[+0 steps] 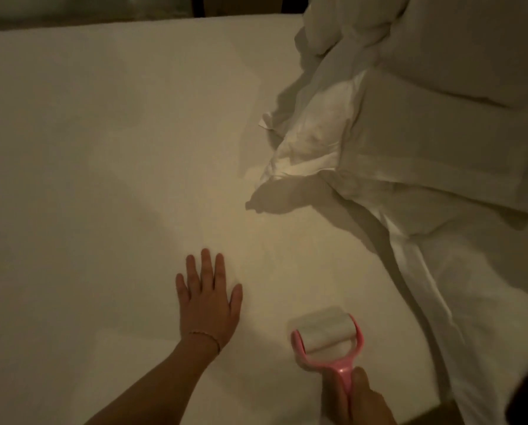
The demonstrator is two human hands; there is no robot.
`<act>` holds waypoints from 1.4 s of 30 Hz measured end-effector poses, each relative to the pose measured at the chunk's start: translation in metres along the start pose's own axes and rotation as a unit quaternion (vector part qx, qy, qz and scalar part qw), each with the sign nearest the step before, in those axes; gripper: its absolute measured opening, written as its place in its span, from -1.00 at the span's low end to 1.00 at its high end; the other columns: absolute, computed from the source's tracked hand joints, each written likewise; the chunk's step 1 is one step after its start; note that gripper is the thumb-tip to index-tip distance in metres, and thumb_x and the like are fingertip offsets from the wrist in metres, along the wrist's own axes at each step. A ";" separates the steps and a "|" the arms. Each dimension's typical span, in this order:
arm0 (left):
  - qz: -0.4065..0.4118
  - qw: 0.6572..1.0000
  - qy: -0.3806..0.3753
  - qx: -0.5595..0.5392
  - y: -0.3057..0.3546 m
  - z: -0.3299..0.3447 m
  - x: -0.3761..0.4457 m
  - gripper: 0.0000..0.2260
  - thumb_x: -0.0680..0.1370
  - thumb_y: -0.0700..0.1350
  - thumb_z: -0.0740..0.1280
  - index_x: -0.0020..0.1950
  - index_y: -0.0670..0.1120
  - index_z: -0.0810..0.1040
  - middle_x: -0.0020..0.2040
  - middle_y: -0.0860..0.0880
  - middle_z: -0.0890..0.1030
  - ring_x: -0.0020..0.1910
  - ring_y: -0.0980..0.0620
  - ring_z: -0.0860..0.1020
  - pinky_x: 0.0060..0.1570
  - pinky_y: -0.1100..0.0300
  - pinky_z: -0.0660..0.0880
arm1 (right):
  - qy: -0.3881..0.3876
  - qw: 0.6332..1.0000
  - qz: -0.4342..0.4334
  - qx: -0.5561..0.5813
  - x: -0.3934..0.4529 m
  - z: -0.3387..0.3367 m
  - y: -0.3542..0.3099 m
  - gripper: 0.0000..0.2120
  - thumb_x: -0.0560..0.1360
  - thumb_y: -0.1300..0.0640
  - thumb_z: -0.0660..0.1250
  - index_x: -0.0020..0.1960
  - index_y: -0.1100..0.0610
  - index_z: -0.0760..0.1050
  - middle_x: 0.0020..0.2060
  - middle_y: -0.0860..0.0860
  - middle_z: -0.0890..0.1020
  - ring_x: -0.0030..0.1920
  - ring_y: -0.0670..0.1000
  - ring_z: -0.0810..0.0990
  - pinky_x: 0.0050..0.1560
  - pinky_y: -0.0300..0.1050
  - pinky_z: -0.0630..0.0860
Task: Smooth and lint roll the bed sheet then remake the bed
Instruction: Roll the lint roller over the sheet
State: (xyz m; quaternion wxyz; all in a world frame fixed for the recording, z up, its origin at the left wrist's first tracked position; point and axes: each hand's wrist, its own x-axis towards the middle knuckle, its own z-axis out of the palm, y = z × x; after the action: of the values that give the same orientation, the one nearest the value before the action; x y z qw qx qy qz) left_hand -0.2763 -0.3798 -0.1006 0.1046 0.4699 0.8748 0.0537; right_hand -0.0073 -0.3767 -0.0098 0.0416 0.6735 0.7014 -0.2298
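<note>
Dim-lit white fitted bed sheet (118, 148); left hand (207, 305) pressed flat at 6 o'clock, fingers straight; right hand (357, 397) grips pink-handled lint roller (327, 335); rumpled white duvet (410, 148) at 2 o'clock.

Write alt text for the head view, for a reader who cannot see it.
A right hand holds a pink lint roller on a white bed sheet while the left hand lies flat beside it. Bunched white bedding is piled at the right.
</note>
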 end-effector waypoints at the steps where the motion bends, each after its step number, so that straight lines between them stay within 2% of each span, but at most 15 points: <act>1: 0.015 1.000 -0.005 0.001 0.003 0.000 -0.009 -0.36 0.63 0.22 -0.06 0.64 -0.08 0.10 0.64 -0.15 0.05 0.61 -0.25 -0.05 0.52 -0.27 -0.01 | -0.006 1.000 -0.007 0.020 -0.017 -0.003 0.011 -0.57 0.53 -0.31 0.05 -0.22 0.00 0.43 -0.64 -0.06 0.34 -0.67 -0.06 0.38 -0.56 -0.30 0.09; 3: 0.044 0.999 -0.018 0.003 0.006 0.001 -0.032 -0.38 0.64 0.23 -0.07 0.64 -0.05 0.09 0.65 -0.13 0.02 0.62 -0.24 -0.08 0.52 -0.26 -0.03 | -0.014 0.999 -0.018 0.025 -0.042 -0.010 0.029 -0.67 0.56 -0.30 0.06 -0.24 -0.10 0.24 -0.66 -0.12 0.20 -0.67 -0.24 0.24 -0.59 -0.45 -0.01; 6: 0.078 0.996 -0.031 0.010 0.007 0.003 -0.068 -0.40 0.64 0.23 -0.07 0.64 0.02 0.10 0.65 -0.10 0.02 0.62 -0.22 -0.08 0.52 -0.27 -0.04 | -0.050 0.997 0.048 0.018 -0.060 -0.011 0.044 -0.66 0.60 -0.19 0.16 -0.21 -0.01 0.17 -0.46 -0.07 0.43 -0.43 -0.07 0.50 -0.45 -0.25 0.32; 8: 0.093 0.995 -0.037 0.010 0.008 0.003 -0.091 -0.41 0.65 0.24 -0.07 0.64 0.04 0.10 0.65 -0.10 0.02 0.62 -0.22 -0.07 0.51 -0.27 -0.05 | -0.044 0.997 0.058 0.002 -0.073 -0.009 0.044 -0.61 0.53 -0.19 0.28 -0.22 0.00 0.16 -0.48 -0.03 0.45 -0.37 0.08 0.60 -0.43 -0.10 0.32; 10: 0.103 0.994 -0.042 0.007 0.009 0.004 -0.109 -0.41 0.65 0.24 -0.06 0.64 0.03 0.12 0.65 -0.10 0.05 0.62 -0.21 -0.04 0.50 -0.28 -0.04 | -0.032 0.998 0.026 -0.042 -0.082 -0.007 0.035 -0.59 0.48 -0.22 0.33 -0.18 -0.02 0.16 -0.46 0.03 0.54 -0.33 0.13 0.65 -0.45 -0.10 0.30; 13: 0.114 0.992 -0.045 0.008 0.008 0.006 -0.122 -0.42 0.64 0.23 -0.01 0.63 0.04 0.15 0.64 -0.08 0.09 0.62 -0.21 0.01 0.50 -0.27 -0.01 | -0.053 0.998 -0.024 -0.013 -0.072 0.002 0.011 -0.56 0.47 -0.39 -0.05 -0.08 -0.01 0.18 -0.22 0.03 0.62 -0.10 0.12 0.65 -0.24 -0.05 0.42; 17: 0.133 0.990 -0.037 0.019 -0.005 0.007 -0.123 -0.45 0.65 0.21 0.00 0.62 0.06 0.19 0.64 -0.01 0.09 0.62 -0.13 0.05 0.50 -0.18 0.01 | -0.067 0.996 -0.047 0.031 -0.044 0.020 -0.017 -0.66 0.59 -0.27 -0.03 -0.06 0.00 0.24 -0.29 -0.06 0.51 -0.24 0.04 0.59 -0.18 -0.03 0.55; 22: 0.142 0.989 -0.038 0.020 -0.019 0.006 -0.124 -0.44 0.65 0.23 -0.01 0.63 0.07 0.16 0.64 0.01 0.09 0.62 -0.11 0.02 0.52 -0.13 -0.01 | -0.117 0.990 0.036 0.072 -0.081 0.029 0.009 -0.62 0.57 -0.31 0.01 -0.04 0.00 0.27 -0.24 -0.03 0.56 -0.18 0.07 0.60 -0.14 -0.06 0.50; 25: 0.120 0.992 -0.040 0.016 -0.015 0.002 -0.136 -0.44 0.66 0.21 -0.05 0.63 0.04 0.13 0.64 0.00 0.08 0.62 -0.13 -0.01 0.52 -0.15 -0.04 | -0.059 0.996 0.053 0.041 -0.126 0.030 0.044 -0.62 0.52 -0.38 0.03 0.02 -0.10 0.30 -0.32 0.05 0.57 -0.15 0.10 0.67 -0.21 -0.10 0.44; 27: 0.112 0.993 -0.042 0.018 -0.015 0.001 -0.145 -0.44 0.67 0.20 -0.07 0.64 0.02 0.12 0.65 -0.02 0.07 0.62 -0.14 -0.03 0.53 -0.16 -0.05 | -0.084 0.992 0.071 -0.054 -0.144 0.027 0.051 -0.74 0.55 -0.25 0.20 0.09 -0.11 0.40 -0.28 0.02 0.58 -0.12 0.04 0.69 -0.16 -0.10 0.48; 29: 0.116 0.992 -0.037 0.020 -0.018 0.003 -0.151 -0.43 0.66 0.20 -0.07 0.64 0.01 0.12 0.65 -0.02 0.07 0.63 -0.14 -0.04 0.53 -0.16 -0.04 | -0.063 0.994 0.055 -0.070 -0.151 0.021 0.052 -0.75 0.46 -0.17 0.38 0.00 -0.03 0.46 -0.43 0.04 0.56 -0.40 0.03 0.65 -0.45 -0.11 0.46; 30: 0.122 0.992 -0.033 0.018 -0.021 0.004 -0.154 -0.43 0.66 0.20 -0.05 0.64 0.00 0.13 0.65 -0.02 0.07 0.63 -0.14 -0.04 0.53 -0.16 -0.03 | -0.036 0.998 0.040 -0.044 -0.152 0.017 0.049 -0.75 0.45 -0.19 0.33 -0.07 -0.05 0.40 -0.54 0.00 0.47 -0.53 0.05 0.58 -0.55 -0.14 0.35; 31: 0.129 0.991 -0.028 0.015 -0.025 0.005 -0.156 -0.42 0.65 0.20 -0.02 0.64 0.00 0.13 0.65 -0.02 0.07 0.63 -0.14 -0.03 0.53 -0.16 -0.01 | -0.042 0.999 0.028 -0.005 -0.152 0.012 0.043 -0.76 0.50 -0.19 0.27 -0.10 -0.05 0.33 -0.55 -0.02 0.43 -0.52 0.07 0.55 -0.53 -0.14 0.34; 35: 0.145 0.989 -0.020 0.024 -0.041 0.005 -0.163 -0.42 0.63 0.20 0.03 0.63 0.02 0.18 0.64 -0.01 0.10 0.62 -0.13 0.02 0.53 -0.15 0.05 | -0.065 0.996 -0.036 0.051 -0.119 0.030 0.010 -0.71 0.60 -0.22 0.06 -0.07 0.00 0.22 -0.20 0.08 0.62 -0.13 0.18 0.63 -0.22 -0.01 0.46; 42: 0.102 0.994 -0.038 0.025 -0.064 -0.012 -0.178 -0.46 0.61 0.18 0.05 0.54 0.02 0.35 0.57 -0.09 0.31 0.55 -0.22 0.22 0.47 -0.18 0.15 | -0.122 0.992 0.003 0.032 -0.153 0.063 0.037 -0.68 0.56 -0.27 0.03 -0.06 -0.01 0.22 -0.19 0.10 0.66 -0.14 0.18 0.65 -0.15 0.07 0.54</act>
State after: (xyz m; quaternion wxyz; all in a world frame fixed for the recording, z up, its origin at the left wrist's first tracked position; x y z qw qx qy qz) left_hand -0.2354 -0.5631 -0.0772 0.1195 0.5610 0.8188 0.0243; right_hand 0.0263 -0.5428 -0.0192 0.1055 0.6435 0.6814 -0.3322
